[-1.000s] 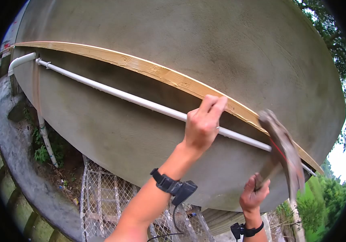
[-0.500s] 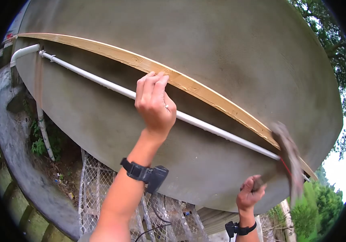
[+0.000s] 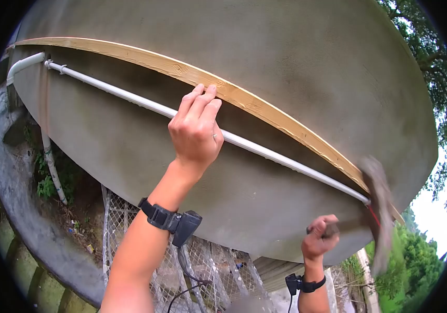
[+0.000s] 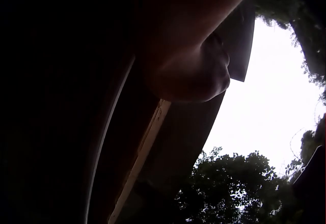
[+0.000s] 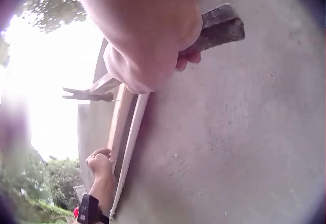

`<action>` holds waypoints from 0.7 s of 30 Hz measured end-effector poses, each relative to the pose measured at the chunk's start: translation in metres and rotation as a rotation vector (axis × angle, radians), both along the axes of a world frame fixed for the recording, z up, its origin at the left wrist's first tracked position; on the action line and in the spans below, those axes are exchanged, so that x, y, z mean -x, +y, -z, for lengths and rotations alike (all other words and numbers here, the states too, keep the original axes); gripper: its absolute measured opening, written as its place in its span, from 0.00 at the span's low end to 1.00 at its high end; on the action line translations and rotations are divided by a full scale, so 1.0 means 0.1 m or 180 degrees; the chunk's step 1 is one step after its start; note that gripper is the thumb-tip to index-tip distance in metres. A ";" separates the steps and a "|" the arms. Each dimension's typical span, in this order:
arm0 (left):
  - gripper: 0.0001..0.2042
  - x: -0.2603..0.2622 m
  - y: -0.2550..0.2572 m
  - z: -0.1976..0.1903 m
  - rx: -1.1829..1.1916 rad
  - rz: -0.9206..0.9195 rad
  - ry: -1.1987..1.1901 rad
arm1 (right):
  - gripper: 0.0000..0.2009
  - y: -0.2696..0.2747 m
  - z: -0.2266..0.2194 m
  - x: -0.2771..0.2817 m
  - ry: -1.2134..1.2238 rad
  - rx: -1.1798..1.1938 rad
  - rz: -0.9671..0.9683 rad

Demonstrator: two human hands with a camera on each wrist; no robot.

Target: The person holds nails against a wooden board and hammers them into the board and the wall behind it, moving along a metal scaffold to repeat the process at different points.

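Note:
A long, narrow wooden board [image 3: 254, 103] runs along the grey rendered wall [image 3: 312, 62]. My left hand [image 3: 196, 128] reaches up to it, fingertips pressing on its lower face near the middle; the thumb is mostly hidden. My right hand [image 3: 320, 237] grips a claw hammer [image 3: 381, 208] by the handle, low at the right. Motion blurs the hammer head, which overlaps the board's right part in the head view. The handle's butt end [image 5: 224, 29] sticks out behind the fist in the right wrist view. Dark shade fills most of the left wrist view.
A white pipe [image 3: 145, 101] runs below the board, with an elbow pipe [image 3: 25, 67] at its left end. Beneath the hands is a metal mesh platform [image 3: 202, 271]. A curved concrete ledge [image 3: 30, 224] lies lower left; trees [image 3: 416, 261] stand at the right.
My left hand has slid left along the board, then stayed near its middle. The hammer in my right hand has swung, its head shifting right and slightly down in view.

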State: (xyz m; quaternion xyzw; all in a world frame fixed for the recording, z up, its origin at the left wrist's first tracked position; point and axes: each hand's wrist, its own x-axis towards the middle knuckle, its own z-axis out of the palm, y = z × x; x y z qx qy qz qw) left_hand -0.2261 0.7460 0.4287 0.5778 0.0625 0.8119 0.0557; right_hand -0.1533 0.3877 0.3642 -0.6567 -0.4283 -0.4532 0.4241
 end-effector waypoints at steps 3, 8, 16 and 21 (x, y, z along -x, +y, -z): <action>0.12 0.00 0.03 -0.01 -0.0090 -0.0007 -0.0003 | 0.18 0.26 -0.23 0.26 -0.1175 -0.0894 -0.0847; 0.12 0.01 0.03 -0.01 -0.0065 -0.0006 -0.0031 | 0.16 0.12 0.11 -0.30 -0.1128 0.0462 0.0173; 0.12 0.02 0.04 -0.01 -0.0070 0.0023 0.0020 | 0.14 0.11 -0.12 0.02 -0.0440 -0.0541 -0.0152; 0.12 -0.02 0.05 -0.01 -0.0048 0.0072 -0.0076 | 0.10 0.05 0.19 -0.33 -0.0802 0.0415 0.0571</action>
